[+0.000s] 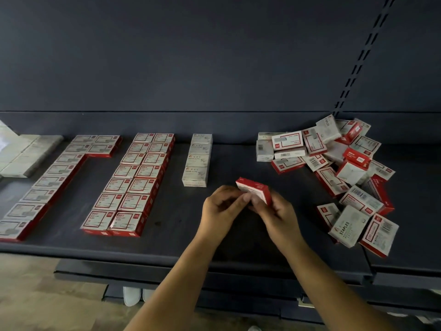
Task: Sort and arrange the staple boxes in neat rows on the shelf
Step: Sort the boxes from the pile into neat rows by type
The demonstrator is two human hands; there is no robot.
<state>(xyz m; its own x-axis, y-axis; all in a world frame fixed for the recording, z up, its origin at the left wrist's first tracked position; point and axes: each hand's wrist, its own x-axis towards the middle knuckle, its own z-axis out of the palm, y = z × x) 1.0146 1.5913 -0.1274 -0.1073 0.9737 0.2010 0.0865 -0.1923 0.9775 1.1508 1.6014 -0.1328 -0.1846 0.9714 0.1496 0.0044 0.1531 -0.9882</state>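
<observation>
Head view: your left hand and right hand both pinch one red-and-white box above the shelf near its front edge. Sorted rows lie left; loose pile toward the right end.

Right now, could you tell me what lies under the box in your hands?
Under the box, held by the left hand and right hand, only bare dark shelf shows. The hands hide the spot right below.

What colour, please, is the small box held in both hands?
Red and white: the box shows red edges and a white face, seen in the head view.
</observation>
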